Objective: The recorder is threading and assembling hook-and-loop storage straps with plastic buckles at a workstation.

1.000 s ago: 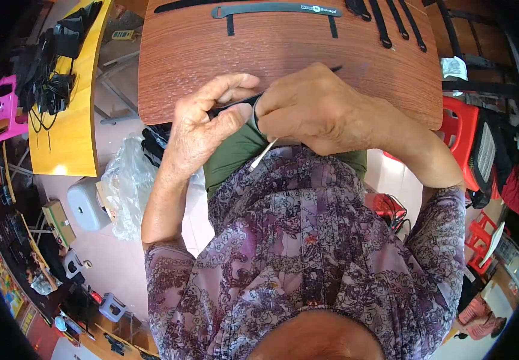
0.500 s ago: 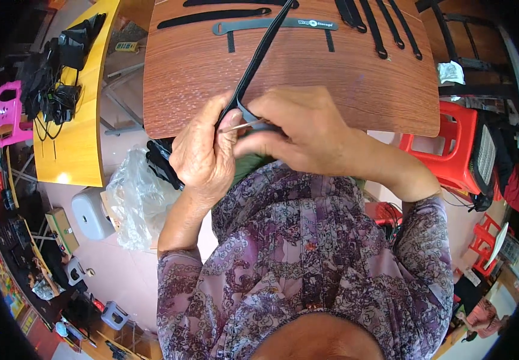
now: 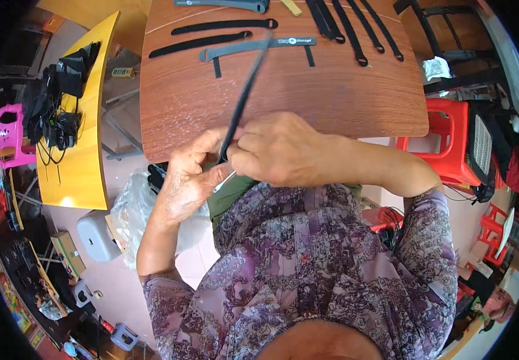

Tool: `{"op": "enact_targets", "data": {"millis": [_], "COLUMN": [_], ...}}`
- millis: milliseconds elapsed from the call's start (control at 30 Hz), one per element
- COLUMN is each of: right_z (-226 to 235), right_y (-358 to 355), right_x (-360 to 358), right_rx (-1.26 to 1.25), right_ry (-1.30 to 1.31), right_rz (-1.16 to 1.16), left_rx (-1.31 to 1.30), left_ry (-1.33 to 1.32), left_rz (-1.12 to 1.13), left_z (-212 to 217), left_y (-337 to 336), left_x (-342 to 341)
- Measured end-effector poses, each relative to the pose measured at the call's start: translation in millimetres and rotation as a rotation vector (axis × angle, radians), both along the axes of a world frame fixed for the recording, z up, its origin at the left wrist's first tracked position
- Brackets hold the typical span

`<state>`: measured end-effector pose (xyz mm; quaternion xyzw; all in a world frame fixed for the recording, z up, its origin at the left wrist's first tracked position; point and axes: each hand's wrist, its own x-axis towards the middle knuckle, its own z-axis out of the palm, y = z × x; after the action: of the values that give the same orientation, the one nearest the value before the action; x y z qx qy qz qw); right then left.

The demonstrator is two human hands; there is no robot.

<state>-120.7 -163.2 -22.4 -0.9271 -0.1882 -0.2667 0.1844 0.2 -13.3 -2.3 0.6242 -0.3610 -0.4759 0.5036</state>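
A long black strap [image 3: 246, 96] rises from between my hands over the near edge of the brown table [image 3: 355, 114]; its upper end is blurred. My left hand [image 3: 190, 177] is closed around the lower part of this strap. The fingers of my right hand [image 3: 280, 150] are bent and pressed on the strap beside the left fingers. A thin silvery-white piece [image 3: 224, 182] sticks out below the fingers; its kind is hidden. Farther up the table lies a grey strap [image 3: 241, 49] with a loop end and light lettering, two short black strips under it.
Two black straps [image 3: 223, 27] lie at the far left of the table, several more black straps [image 3: 349, 36] at the far right. Grey straps [image 3: 226, 5] and a yellow piece [image 3: 291, 7] are at the back. Red stools [image 3: 445, 144] stand right, a yellow table [image 3: 73, 180] left.
Both hands have moved down in the picture, and the right fingers have closed in against the left hand. The thin silvery piece now points down out of the fingers. More of the table's far side shows.
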Motion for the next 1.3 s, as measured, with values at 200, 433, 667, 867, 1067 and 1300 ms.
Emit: {"op": "enact_targets", "data": {"millis": [200, 433, 667, 867, 1067, 1300], "right_z": [12, 37, 62, 32, 11, -20], "right_y": [-15, -97, -126, -74, -41, -42], "right_x": [-2, -28, -49, -18, 11, 42], "right_rx": [0.083, 0.082, -0.026, -0.297, -0.355, -0.461], "right_ry": [0.176, -0.019, -0.064, -0.161, -0.278, -0.268], "right_rz": [0.083, -0.182, -0.494, -0.188, -0.095, -0.122], "left_rx": [0.001, 0.138, -0.273, -0.288, -0.248, -0.312], "left_ry": [0.152, -0.061, 0.281, 0.367, 0.516, 0.437], "left_rz": [0.038, 0.378, 1.093, 0.66, 0.565, 0.827], "left_z": [-13, -9, -33, -10, -16, -36], "left_y": [4, 54, 134, 43, 0, -10], "left_x": [-14, 24, 98, 18, 32, 80]}}
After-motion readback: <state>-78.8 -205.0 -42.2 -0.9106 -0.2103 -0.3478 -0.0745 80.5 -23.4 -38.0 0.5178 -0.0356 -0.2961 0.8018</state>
